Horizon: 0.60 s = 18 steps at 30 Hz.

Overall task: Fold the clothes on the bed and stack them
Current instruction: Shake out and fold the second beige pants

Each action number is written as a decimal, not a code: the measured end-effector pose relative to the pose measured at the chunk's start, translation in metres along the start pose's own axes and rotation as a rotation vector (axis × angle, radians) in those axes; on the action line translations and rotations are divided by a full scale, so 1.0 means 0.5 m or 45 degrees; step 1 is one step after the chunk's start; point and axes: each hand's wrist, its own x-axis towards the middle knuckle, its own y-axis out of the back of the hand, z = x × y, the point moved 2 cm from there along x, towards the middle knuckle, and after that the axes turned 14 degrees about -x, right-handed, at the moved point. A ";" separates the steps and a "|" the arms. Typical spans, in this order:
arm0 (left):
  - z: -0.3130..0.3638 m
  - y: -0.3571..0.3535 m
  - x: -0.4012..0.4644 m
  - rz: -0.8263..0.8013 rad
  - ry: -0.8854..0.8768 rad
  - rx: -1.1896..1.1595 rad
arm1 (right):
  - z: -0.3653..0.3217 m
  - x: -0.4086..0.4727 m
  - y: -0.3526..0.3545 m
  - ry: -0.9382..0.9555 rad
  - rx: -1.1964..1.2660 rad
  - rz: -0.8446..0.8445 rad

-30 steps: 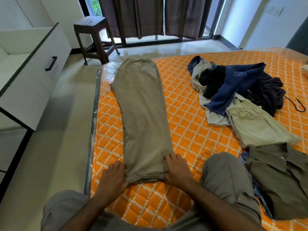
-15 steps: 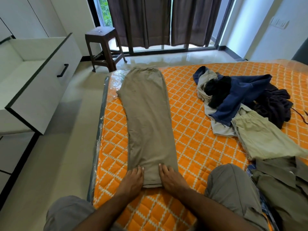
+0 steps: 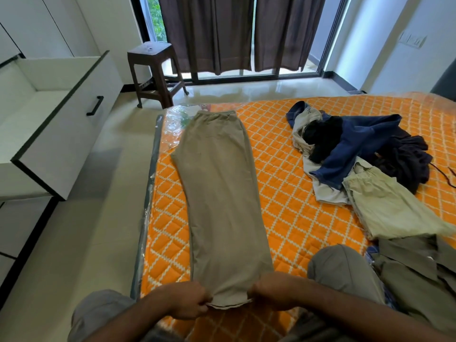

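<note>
Daylight enters through the window (image 3: 246, 72) behind half-drawn curtains (image 3: 229, 33). Glare lies on the tiled floor (image 3: 246, 91) and mattress plastic (image 3: 177, 114). Wide-angle bending at edges; focus acceptably sharp.

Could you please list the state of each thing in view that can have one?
Long khaki trousers: laid flat lengthwise, hem gripped.
Left hand: pinching the hem's left corner.
Right hand: pinching the hem's right corner.
White drawer with black handle: pulled open.
Dark brown curtains: drawn shut.
Pile of blue, black and beige clothes: unfolded.
</note>
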 end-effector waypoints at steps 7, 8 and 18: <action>-0.015 0.065 -0.021 -0.045 -0.029 -0.347 | 0.046 -0.004 0.087 0.112 0.338 -0.206; -0.017 0.093 -0.019 0.021 -0.037 -0.356 | 0.073 0.007 0.104 0.102 0.329 -0.168; -0.084 0.278 0.050 1.290 0.290 0.150 | 0.219 0.099 0.194 -0.808 -0.165 0.458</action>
